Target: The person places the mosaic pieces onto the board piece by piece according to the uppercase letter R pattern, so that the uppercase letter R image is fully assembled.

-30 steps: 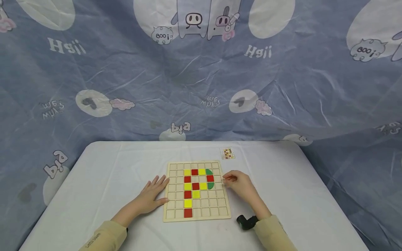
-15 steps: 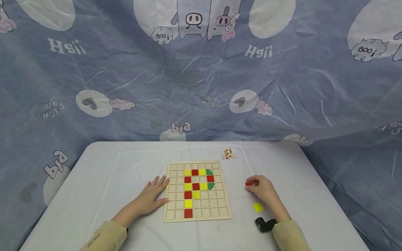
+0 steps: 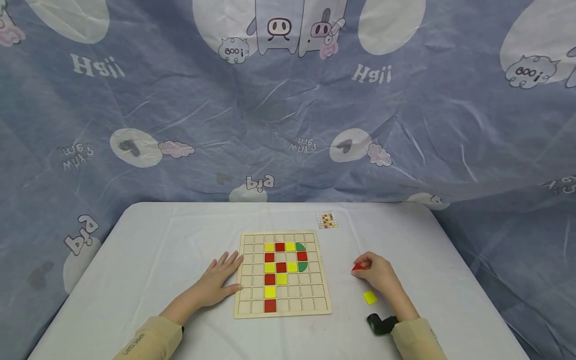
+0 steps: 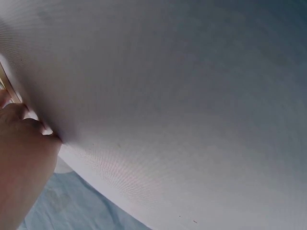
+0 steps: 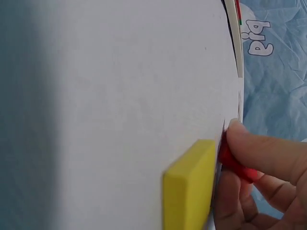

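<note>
My right hand pinches a small red tile between thumb and fingers, low over the table to the right of the wooden grid board. A loose yellow square tile lies on the table just below that hand, and looms large in the right wrist view. My left hand lies flat with spread fingers, fingertips and thumb at the board's left edge. On the board, red tiles, yellow tiles and two rounded green tiles form a P-like shape.
A small card with a printed grid pattern lies behind the board's top right corner. Near the right wrist is a black device. The white table meets a blue patterned cloth at the back.
My right hand has drawn back from the board's right edge to the right and now holds the red tile, whose angle has shifted. The yellow tile has come into view. My left hand stays put.
</note>
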A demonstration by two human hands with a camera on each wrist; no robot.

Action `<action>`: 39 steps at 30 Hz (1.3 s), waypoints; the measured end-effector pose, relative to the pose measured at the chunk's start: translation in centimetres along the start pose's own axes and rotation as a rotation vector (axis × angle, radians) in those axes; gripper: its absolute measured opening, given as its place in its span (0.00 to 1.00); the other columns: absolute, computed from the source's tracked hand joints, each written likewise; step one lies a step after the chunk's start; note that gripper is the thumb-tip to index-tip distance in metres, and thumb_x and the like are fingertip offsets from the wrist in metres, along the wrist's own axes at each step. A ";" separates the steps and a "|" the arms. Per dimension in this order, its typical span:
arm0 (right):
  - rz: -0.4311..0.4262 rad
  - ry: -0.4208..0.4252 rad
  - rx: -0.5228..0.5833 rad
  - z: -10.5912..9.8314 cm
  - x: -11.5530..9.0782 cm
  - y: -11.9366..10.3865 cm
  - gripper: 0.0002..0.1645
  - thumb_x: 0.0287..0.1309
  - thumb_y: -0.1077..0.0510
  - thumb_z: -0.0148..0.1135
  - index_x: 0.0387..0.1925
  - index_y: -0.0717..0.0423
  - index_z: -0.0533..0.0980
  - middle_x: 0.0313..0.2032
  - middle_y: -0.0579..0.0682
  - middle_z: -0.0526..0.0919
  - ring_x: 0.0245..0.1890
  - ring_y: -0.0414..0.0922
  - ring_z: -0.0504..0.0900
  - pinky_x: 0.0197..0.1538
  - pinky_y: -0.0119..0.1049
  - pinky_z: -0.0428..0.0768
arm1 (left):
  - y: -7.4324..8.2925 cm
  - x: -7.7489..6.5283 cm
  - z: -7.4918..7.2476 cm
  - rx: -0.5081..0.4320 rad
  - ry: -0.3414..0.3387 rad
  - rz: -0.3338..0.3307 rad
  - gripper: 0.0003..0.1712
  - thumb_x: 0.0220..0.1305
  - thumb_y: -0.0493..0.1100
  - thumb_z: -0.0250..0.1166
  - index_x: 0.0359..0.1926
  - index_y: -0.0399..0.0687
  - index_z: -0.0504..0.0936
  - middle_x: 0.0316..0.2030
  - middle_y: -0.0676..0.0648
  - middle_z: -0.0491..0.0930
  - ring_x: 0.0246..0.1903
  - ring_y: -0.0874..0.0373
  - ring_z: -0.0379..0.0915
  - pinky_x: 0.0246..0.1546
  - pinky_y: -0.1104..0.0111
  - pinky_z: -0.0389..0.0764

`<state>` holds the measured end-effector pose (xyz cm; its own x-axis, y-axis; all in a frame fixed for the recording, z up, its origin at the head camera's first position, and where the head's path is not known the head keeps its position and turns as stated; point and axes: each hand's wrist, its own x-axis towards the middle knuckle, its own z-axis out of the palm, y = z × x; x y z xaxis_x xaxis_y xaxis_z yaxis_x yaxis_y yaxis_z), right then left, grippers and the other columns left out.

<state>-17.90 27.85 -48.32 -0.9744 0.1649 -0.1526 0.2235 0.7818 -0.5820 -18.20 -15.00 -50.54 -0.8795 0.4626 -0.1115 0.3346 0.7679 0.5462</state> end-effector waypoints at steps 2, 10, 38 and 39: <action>-0.007 -0.001 0.029 0.2 -0.2 -0.2 0.17 0.51 0.60 0.74 0.42 0.61 0.79 0.34 0.52 0.81 0.32 0.45 0.76 0.38 0.38 0.79 | 0.0 0.0 0.0 -0.001 -0.002 -0.002 0.46 0.65 0.55 0.65 0.76 0.46 0.56 0.77 0.40 0.50 0.77 0.37 0.37 0.74 0.38 0.39; -0.058 -0.020 0.184 1.4 -1.2 -2.6 0.12 0.51 0.61 0.74 0.37 0.57 0.80 0.30 0.47 0.84 0.28 0.40 0.79 0.32 0.29 0.77 | -0.1 0.1 0.1 0.002 -0.004 -0.004 0.46 0.65 0.56 0.65 0.76 0.46 0.55 0.77 0.41 0.50 0.77 0.37 0.36 0.74 0.39 0.39; -0.314 -0.270 0.213 7.6 -4.2 -9.1 0.05 0.52 0.61 0.73 0.30 0.53 0.83 0.24 0.43 0.79 0.25 0.39 0.76 0.29 0.26 0.75 | -0.3 0.2 0.4 0.006 0.000 -0.019 0.46 0.64 0.56 0.65 0.76 0.48 0.56 0.77 0.42 0.50 0.77 0.38 0.37 0.74 0.40 0.40; -0.318 -0.256 0.201 7.7 -4.2 -9.1 0.04 0.52 0.61 0.73 0.29 0.52 0.83 0.24 0.42 0.79 0.25 0.39 0.75 0.29 0.26 0.75 | -0.2 0.2 0.4 0.005 -0.001 -0.019 0.46 0.64 0.56 0.65 0.76 0.48 0.56 0.77 0.42 0.50 0.77 0.38 0.37 0.74 0.40 0.40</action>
<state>-15.62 15.40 -48.56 -0.9638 -0.2384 -0.1192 -0.0611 0.6330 -0.7717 -18.37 -14.91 -51.02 -0.8852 0.4487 -0.1227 0.3197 0.7785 0.5401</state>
